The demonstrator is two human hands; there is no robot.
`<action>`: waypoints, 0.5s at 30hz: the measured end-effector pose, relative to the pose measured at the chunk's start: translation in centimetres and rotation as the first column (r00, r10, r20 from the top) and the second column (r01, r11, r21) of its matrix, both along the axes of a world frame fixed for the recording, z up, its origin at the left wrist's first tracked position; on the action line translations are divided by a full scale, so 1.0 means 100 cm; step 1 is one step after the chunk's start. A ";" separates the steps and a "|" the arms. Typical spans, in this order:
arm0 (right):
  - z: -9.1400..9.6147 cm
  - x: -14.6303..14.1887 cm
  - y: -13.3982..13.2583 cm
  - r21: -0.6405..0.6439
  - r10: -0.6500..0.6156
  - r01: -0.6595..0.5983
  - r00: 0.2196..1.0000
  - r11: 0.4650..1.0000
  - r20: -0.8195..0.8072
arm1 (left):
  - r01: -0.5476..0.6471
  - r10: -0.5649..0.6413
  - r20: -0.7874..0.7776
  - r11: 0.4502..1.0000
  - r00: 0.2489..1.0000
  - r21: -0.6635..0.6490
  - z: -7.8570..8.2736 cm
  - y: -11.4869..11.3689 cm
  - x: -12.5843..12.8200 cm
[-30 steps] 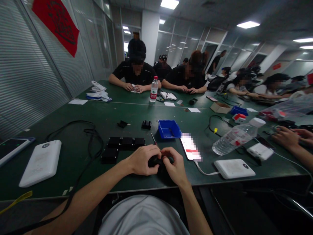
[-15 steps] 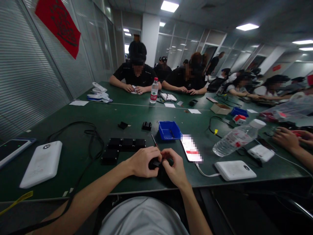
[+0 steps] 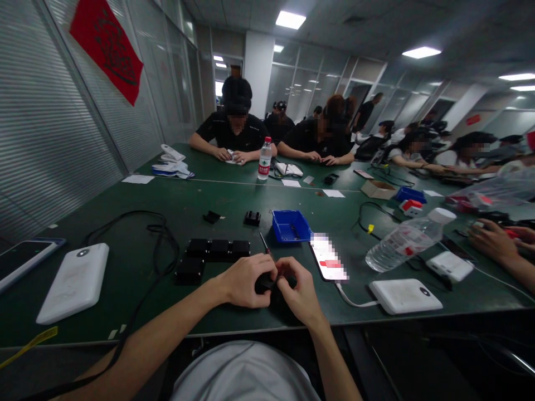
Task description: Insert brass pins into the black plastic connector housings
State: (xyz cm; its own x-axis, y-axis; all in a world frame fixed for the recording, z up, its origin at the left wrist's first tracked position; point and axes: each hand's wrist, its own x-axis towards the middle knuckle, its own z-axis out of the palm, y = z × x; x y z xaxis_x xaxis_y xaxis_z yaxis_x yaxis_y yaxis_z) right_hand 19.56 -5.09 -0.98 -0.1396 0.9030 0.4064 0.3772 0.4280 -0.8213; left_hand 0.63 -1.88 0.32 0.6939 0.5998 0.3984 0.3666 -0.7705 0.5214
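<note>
Near the table's front edge, my left hand (image 3: pixel 246 283) has its fingers curled round a small black plastic part (image 3: pixel 263 283). My right hand (image 3: pixel 301 288) pinches at the right side of the same part with thumb and forefinger. Much of the part is hidden by the fingers, so its exact kind does not show. Just beyond the fingertips is a thin screwdriver (image 3: pixel 264 243), its shaft pointing away and its handle end partly covered. Several black square boxes (image 3: pixel 217 248) stand in a group left of my hands. A blue tray (image 3: pixel 291 238) with small dark pieces is beyond them.
Two small black pieces (image 3: pixel 252 218) (image 3: pixel 212 216) lie farther back. Right of the tray are a lit phone (image 3: pixel 328 259), a cabled white power bank (image 3: pixel 405 296) and a tilted water bottle (image 3: pixel 407 242). Another power bank (image 3: pixel 75 284) and a black cable (image 3: pixel 156 250) lie left. Co-workers sit around.
The whole view has shifted slightly, with things appearing a little lower. Both hands stay closed on the black part, with only a slight shift of the fingers.
</note>
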 end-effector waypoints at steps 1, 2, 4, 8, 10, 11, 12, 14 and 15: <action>0.000 0.000 0.000 -0.001 0.002 -0.002 1.000 1.000 0.000 | 0.002 -0.002 -0.003 1.000 1.000 -0.001 0.000 0.000 0.000; 0.000 0.000 0.000 -0.004 0.003 -0.003 1.000 1.000 0.000 | 0.004 -0.004 -0.006 1.000 1.000 -0.001 -0.001 0.001 0.000; 0.000 0.000 0.000 -0.010 0.006 -0.006 1.000 1.000 -0.002 | 0.011 -0.011 -0.008 1.000 1.000 -0.002 -0.002 0.001 0.000; -0.001 -0.001 0.000 -0.023 0.009 -0.009 1.000 1.000 -0.001 | 0.013 -0.013 -0.013 1.000 1.000 -0.003 -0.004 0.002 0.000; -0.002 -0.001 0.001 -0.034 0.011 -0.012 1.000 0.999 -0.008 | 0.007 -0.007 -0.011 1.000 1.000 0.003 -0.005 0.002 0.000; -0.001 0.000 0.002 -0.046 0.017 -0.017 1.000 0.999 -0.011 | 0.005 -0.005 -0.007 1.000 1.000 0.005 -0.005 0.002 0.000; 0.000 0.002 0.004 -0.061 0.027 -0.027 1.000 0.998 -0.006 | 0.006 -0.005 -0.005 1.000 1.000 0.006 -0.005 0.002 0.001; 0.009 0.006 0.010 -0.092 0.059 -0.055 0.997 0.994 0.041 | 0.004 -0.004 -0.007 1.000 1.000 0.007 -0.004 0.001 0.001; 0.015 0.009 0.014 -0.091 0.075 -0.066 0.993 0.994 0.095 | 0.001 0.000 -0.015 1.000 1.000 0.007 -0.004 0.001 0.001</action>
